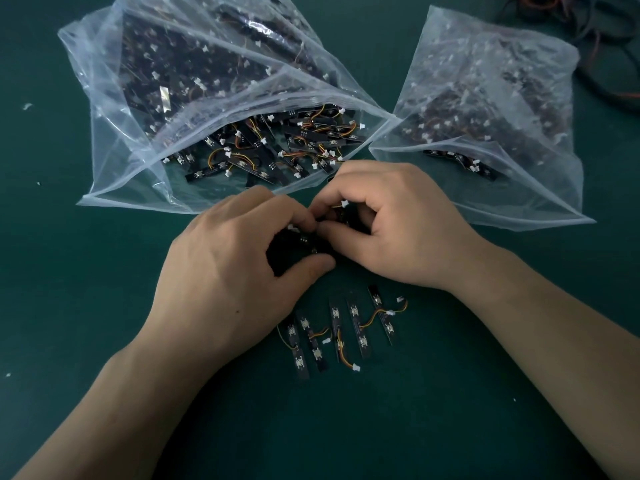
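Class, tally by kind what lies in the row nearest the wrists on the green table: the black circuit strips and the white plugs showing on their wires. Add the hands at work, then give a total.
Black circuit strips: 5
White plugs: 4
Hands, left hand and right hand: 2
Total: 11

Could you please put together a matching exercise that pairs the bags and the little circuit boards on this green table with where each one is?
Things:
1. larger bag
2. smaller bag
3. row of loose boards
4. held boards

Places:
a. pinched between the left grip and the right grip
b. at the right, beyond the right grip
c. flat on the table, between the forearms
d. at the left, boards showing in its open mouth

Pairs: 1-d, 2-b, 3-c, 4-a
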Demonstrator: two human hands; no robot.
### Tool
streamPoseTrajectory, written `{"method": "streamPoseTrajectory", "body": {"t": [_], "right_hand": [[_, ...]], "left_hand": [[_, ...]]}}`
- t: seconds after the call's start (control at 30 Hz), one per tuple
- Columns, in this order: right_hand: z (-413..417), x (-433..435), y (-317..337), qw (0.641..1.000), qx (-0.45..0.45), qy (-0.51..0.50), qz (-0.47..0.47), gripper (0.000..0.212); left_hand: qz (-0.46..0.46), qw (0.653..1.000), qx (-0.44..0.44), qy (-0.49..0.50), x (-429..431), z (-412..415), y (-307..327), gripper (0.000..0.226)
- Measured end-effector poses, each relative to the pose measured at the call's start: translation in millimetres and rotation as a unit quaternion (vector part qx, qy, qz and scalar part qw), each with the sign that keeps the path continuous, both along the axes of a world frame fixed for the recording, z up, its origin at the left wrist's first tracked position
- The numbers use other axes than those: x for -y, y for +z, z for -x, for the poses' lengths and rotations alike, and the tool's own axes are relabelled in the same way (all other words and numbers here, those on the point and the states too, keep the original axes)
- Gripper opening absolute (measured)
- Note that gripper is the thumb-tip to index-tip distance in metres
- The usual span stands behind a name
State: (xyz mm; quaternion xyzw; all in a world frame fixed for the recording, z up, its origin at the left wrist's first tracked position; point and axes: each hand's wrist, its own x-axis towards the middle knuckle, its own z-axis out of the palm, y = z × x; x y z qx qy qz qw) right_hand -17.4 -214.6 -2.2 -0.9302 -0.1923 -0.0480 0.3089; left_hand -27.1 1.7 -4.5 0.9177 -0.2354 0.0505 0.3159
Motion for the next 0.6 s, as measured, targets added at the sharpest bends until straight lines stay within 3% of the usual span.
{"method": "streamPoseTrajectory", "body": {"t": [0.37, 0.5, 0.6], "right_hand": [[-0.8, 0.5, 0.0, 1.0, -0.008, 0.002, 0.001, 0.013], [0.9, 0.1, 2.2, 1.0, -0.018, 0.012, 0.021, 0.016], [2.7, -0.1, 3.2, 0.999, -0.023, 0.021, 0.03, 0.02]], "left_hand": [[0.112, 0.992, 0.021, 0.054, -0.5, -2.4, 2.1, 0.012], [0.172, 0.981, -0.015, 0.09, -1.3, -2.5, 4.3, 0.005], [0.17, 0.982, -0.039, 0.076, 0.0, -1.9, 4.7, 0.017]]}}
